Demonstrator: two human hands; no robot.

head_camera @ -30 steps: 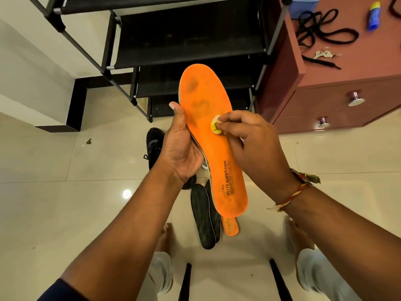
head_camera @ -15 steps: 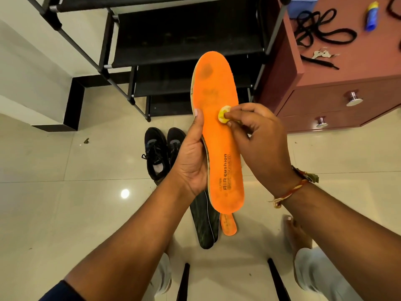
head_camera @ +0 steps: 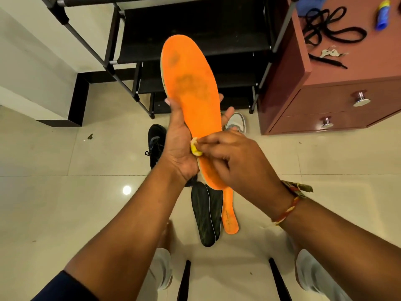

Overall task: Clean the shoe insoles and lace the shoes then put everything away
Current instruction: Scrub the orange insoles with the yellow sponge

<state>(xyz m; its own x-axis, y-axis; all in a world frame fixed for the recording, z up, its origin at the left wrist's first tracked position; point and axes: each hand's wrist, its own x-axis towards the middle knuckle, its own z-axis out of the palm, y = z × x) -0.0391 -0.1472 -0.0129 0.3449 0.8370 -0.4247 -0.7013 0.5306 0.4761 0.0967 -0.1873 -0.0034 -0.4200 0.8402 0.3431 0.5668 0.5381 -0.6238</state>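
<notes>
My left hand grips a stained orange insole from behind, toe end pointing up. A small yellow cloth wad is pinched in my right hand and pressed on the insole's lower left edge. On the floor below lie two dark insoles and a second orange insole. A black shoe sits left of my left hand, and a grey shoe shows behind the insole. Black laces lie on the red cabinet top.
A black shoe rack stands ahead against the wall. The red drawer cabinet is at right, with keys and a blue and yellow bottle on top. Black chair legs and my feet are below.
My right hand slid the yellow wad down from the insole's middle to its lower left edge. The insole tilted slightly and the printed heel text is now covered.
</notes>
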